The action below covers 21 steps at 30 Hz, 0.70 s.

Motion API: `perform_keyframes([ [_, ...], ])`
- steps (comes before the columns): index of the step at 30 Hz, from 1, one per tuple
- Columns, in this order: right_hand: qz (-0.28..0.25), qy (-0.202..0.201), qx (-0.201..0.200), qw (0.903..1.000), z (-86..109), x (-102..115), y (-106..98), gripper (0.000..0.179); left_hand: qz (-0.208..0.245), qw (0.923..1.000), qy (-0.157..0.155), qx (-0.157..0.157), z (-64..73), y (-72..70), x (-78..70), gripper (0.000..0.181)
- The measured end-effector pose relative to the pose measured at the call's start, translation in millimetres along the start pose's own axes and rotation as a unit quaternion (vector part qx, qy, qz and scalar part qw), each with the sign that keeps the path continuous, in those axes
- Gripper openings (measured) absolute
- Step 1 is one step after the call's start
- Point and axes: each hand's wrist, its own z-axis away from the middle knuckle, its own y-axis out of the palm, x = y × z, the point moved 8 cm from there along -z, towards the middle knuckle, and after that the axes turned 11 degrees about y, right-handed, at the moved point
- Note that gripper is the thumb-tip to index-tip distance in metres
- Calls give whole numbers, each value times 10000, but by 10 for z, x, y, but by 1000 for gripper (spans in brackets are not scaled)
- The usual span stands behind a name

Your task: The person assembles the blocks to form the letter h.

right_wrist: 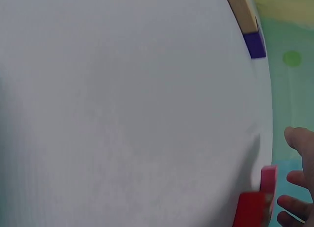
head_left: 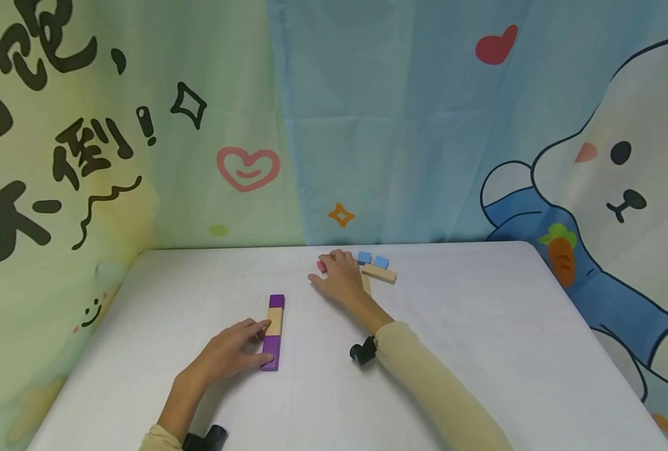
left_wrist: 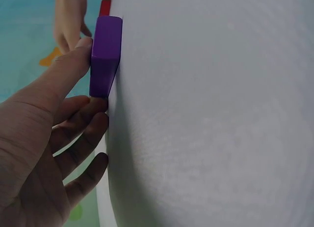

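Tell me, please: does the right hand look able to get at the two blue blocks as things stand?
Probably yes. The right hand is close beside the two blue blocks, and nothing seems to cover them from above; a pale wooden block lies on their near side.

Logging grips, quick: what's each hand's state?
Left hand: open, thumb touching the nearer purple block.
Right hand: open, near the pink block.

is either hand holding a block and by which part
Nothing is clearly held. The left hand touches the nearer purple block with its thumb and the adjoining wooden block with a finger; the right hand is near the pink block.
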Motion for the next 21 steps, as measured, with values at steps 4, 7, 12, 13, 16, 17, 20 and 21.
perform_keyframes([
  [4, 89, 354, 65, 9993, -72, -145, 8, 59, -44, 10000, 64, -19, 2, -3, -3, 70],
  [7, 278, 616, 30, 9977, -122, -214, 13, 62, -36, 10000, 47, -29, 3, -4, -1, 70],
  [12, 487, 989, -46, 9939, -168, -272, 31, 64, -64, 10000, 22, -17, 4, 3, 7, 70],
  [13, 507, 1027, -53, 9934, -171, -276, 35, 64, -66, 10000, 25, -18, 4, 5, 8, 70],
  [16, 531, 1057, -140, 9929, -176, -270, 35, 63, -44, 10000, 9, -25, 3, 10, 10, 69],
  [17, 542, 1052, -170, 9928, -176, -266, 34, 63, -33, 10000, -1, -31, 3, 11, 11, 70],
  [20, 599, 1032, -219, 9926, -176, -256, 33, 62, -27, 10000, -25, -24, 1, 12, 12, 70],
  [21, 632, 1025, -218, 9925, -177, -255, 34, 62, -24, 10000, -35, -22, 0, 12, 12, 70],
])
